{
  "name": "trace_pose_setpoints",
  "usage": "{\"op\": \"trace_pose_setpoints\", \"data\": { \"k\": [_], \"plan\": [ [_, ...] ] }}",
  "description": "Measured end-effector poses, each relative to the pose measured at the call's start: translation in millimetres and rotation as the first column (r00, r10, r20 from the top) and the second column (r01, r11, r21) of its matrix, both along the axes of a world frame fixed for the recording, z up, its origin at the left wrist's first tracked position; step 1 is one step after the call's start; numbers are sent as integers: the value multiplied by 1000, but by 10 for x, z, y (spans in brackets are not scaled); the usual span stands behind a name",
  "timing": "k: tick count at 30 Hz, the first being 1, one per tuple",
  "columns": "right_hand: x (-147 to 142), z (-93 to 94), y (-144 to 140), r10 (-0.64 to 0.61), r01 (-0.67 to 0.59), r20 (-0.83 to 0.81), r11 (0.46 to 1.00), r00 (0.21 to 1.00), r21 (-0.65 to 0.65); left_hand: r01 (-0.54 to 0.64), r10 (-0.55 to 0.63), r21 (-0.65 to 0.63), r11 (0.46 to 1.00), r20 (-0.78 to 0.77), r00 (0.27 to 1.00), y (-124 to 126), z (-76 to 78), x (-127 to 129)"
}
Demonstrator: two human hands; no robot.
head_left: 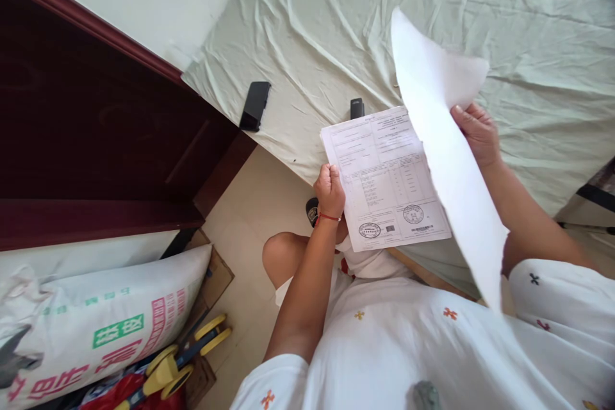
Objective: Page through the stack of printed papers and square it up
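Note:
My left hand (330, 192) is closed on the left edge of a stack of printed papers (379, 179), its thumb on top. The top page carries tables and round ink stamps near its lower edge. In my right hand (478, 134) is a white sheet of paper (446, 141), pinched at its right edge. That sheet is lifted and curled, and its visible face looks blank. It covers the right side of the stack. A small black object (356, 108) lies on the bed just beyond the top edge of the papers.
The bed (312, 45) has a wrinkled pale green sheet. A black phone-like object (255, 106) lies near its left corner. Dark red wooden furniture (96, 96) stands at left. Below it are a large white printed sack (110, 314) and a yellow-wheeled toy (168, 375) on the floor.

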State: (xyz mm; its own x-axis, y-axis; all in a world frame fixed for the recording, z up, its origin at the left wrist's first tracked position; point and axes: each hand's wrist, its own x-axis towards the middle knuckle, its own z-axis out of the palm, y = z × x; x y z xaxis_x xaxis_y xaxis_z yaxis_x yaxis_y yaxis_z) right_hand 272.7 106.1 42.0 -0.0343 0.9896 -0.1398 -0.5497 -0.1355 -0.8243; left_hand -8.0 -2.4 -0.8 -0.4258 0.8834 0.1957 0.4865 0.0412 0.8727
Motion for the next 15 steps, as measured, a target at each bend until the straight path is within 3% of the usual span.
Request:
{"op": "trace_pose_setpoints", "data": {
  "k": [9, 15],
  "plan": [
    [-90, -49, -35, -25, 16, 107, 997, 994, 81, 7, -7, -10, 1000, 60, 998, 0, 15, 4],
    [-120, -253, -40, -95, 46, 269, 982, 958, 182, 11, -10, -8, 1000, 114, 993, 3, 14, 10]
  ]
}}
